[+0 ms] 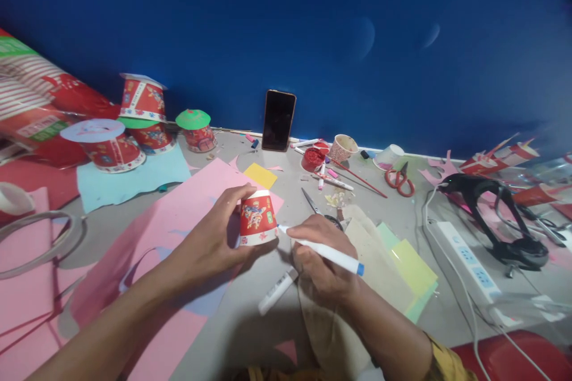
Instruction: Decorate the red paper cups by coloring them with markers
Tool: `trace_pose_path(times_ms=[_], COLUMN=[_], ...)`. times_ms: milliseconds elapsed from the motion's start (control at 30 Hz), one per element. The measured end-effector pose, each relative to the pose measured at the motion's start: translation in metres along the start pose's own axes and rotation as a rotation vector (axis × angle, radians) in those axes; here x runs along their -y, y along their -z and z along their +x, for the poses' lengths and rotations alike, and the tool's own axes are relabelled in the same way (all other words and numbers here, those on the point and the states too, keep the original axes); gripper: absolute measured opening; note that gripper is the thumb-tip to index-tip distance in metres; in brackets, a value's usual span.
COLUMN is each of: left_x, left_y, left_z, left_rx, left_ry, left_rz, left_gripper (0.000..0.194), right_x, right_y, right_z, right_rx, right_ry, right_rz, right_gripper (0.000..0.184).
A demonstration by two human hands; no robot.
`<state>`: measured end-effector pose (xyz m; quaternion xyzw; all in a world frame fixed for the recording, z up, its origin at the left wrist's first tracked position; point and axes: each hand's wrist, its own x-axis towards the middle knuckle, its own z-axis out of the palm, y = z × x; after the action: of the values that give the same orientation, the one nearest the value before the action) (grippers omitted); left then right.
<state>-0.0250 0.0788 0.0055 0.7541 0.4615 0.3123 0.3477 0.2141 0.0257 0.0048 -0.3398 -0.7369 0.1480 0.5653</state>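
Upside down in my left hand (pixel 223 226) is a red paper cup (pixel 258 219) with printed figures and a white band at its lower edge. The fingers and thumb clasp it from the left side. My right hand (pixel 328 250) grips a white marker (pixel 333 256) with a blue end, its tip at the cup's right side near the white band. Whether the tip touches the cup I cannot tell. Below the hands, a second white marker (pixel 277 292) lies on the table. Pink paper (pixel 187 232) spreads under my left forearm, and a beige cloth (pixel 324 315) lies under the right one.
Decorated cups with paper tops (pixel 109 146) stand at the back left. A phone (pixel 279 120) leans on the blue wall. Dark-handled scissors (pixel 313 201), red-handled scissors (pixel 400 180) and loose markers lie behind my hands. At right are a power strip (pixel 469 259) and a black stand (pixel 513 253).
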Motion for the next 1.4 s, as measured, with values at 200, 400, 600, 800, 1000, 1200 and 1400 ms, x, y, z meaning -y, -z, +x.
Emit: trace_pose_path(times_ms=[200,400,600,800,1000,1200,1400], left_x=[0.0,-0.009,-0.009,-0.01,-0.01,-0.008,-0.008], left_y=[-0.004,-0.002,-0.002,-0.003,-0.002,-0.003,-0.004], left_z=[0.001,0.002,0.0,-0.001,0.0,0.0,0.001], left_rx=[0.003,0.019,0.017,0.018,0.026,0.012,0.015], left_ry=[-0.104,-0.066,-0.048,-0.041,-0.059,-0.061,-0.082], left_rz=[-0.02,-0.044,-0.047,-0.046,-0.035,-0.026,-0.033], left_gripper=[0.074,0.072,0.075,0.074,0.07,0.074,0.071], right_x=[-0.001,-0.004,-0.004,-0.005,-0.005,-0.005,-0.004], right_y=[-0.007,-0.01,-0.011,-0.012,-0.011,-0.01,-0.008], right_z=[-0.006,-0.008,-0.006,-0.006,-0.006,-0.007,-0.006], right_rx=[-0.02,0.01,0.031,0.044,0.063,0.054,0.028], right_ry=[-0.247,-0.206,-0.163,-0.149,-0.183,-0.187,-0.236], right_rz=[-0.021,-0.004,0.0,0.008,-0.012,-0.009,-0.027], right_gripper=[0.011,0.011,0.007,0.008,0.01,0.012,0.012])
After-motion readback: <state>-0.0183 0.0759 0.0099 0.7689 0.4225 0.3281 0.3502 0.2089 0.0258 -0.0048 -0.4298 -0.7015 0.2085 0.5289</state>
